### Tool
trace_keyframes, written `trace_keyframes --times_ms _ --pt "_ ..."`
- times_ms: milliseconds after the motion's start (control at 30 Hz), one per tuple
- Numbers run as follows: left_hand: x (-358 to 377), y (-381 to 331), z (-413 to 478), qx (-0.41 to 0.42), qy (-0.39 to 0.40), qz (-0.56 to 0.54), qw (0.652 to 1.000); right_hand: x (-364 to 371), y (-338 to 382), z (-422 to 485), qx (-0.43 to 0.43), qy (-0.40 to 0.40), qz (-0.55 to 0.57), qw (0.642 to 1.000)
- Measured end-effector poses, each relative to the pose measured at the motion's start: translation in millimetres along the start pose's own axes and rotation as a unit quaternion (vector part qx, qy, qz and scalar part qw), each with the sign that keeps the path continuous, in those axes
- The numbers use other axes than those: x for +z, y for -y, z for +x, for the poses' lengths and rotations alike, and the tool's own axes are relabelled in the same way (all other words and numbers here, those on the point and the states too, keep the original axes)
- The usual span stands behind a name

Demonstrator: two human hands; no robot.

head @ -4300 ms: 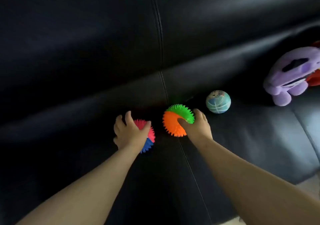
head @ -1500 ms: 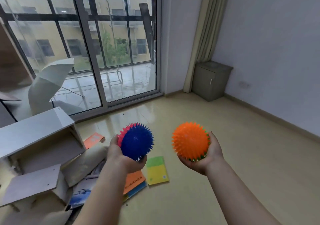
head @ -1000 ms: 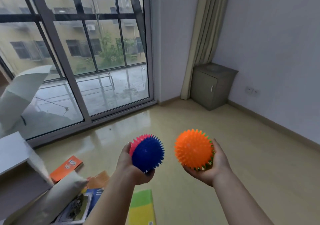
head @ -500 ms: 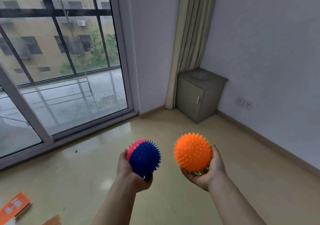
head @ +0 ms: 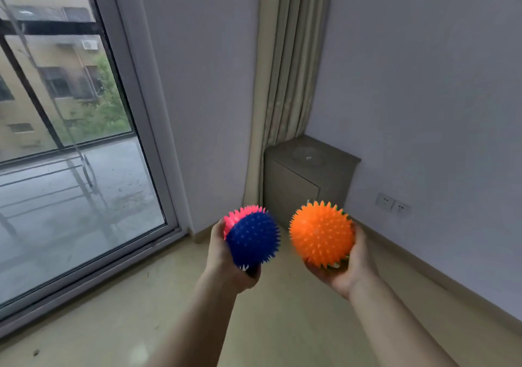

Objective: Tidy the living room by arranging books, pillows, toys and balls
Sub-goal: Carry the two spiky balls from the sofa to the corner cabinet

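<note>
The view has swung right since a moment ago: the orange book on the floor has gone out of sight, the sliding glass door [head: 70,151] now fills only the left side, and the corner with the beige curtain [head: 285,84] and the small grey cabinet [head: 306,180] has come closer and more to the middle. The person seems to be carrying both balls across the bare floor [head: 135,318] toward that corner, though no basket or bin for them is in sight, so where they are meant to go is a guess. The left hand [head: 226,256] is wrapped around the back and underside of the blue-and-pink spiky ball [head: 252,239], with the fingers curled beneath it. The right hand [head: 348,265] cups the orange spiky ball [head: 320,235] from below and from the right, palm up, with a strip of green showing at the ball's lower edge. The two balls are held at the same height, near each other but not touching. To carry them well I would keep the palms under each ball rather than pinching the soft spikes, which look as if they would bend and let the ball slide. I would also keep the balls apart so the spikes do not catch, and set them down one at a time so that neither rolls off over the smooth floor.
</note>
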State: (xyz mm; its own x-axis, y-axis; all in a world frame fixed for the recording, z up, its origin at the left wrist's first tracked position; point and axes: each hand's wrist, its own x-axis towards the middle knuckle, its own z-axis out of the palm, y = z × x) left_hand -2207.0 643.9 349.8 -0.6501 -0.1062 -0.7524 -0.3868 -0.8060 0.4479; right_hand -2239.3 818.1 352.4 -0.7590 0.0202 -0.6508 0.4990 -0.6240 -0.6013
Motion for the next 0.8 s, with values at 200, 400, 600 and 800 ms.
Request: trace_keyframes --times_ms 200,400,600,800 --pt "84.9 -49.7 88.6 0.009 -0.004 -0.002 1.0 54.2 61.5 107.2 -0.006 -0.017 0.015 1.0" --pt "191.2 -93.1 192.0 0.02 -0.007 0.027 0.999 102.0 138.0 239.8 0.002 0.016 0.034 0.999" --pt "301.6 -131.4 281.1 0.006 -0.014 0.022 1.0 144.4 216.6 359.3 0.043 -0.014 0.007 0.999" --pt "378.3 -163.5 378.7 -0.016 -0.128 0.036 0.991 171.1 271.1 463.0 0.101 -0.049 0.004 0.994"
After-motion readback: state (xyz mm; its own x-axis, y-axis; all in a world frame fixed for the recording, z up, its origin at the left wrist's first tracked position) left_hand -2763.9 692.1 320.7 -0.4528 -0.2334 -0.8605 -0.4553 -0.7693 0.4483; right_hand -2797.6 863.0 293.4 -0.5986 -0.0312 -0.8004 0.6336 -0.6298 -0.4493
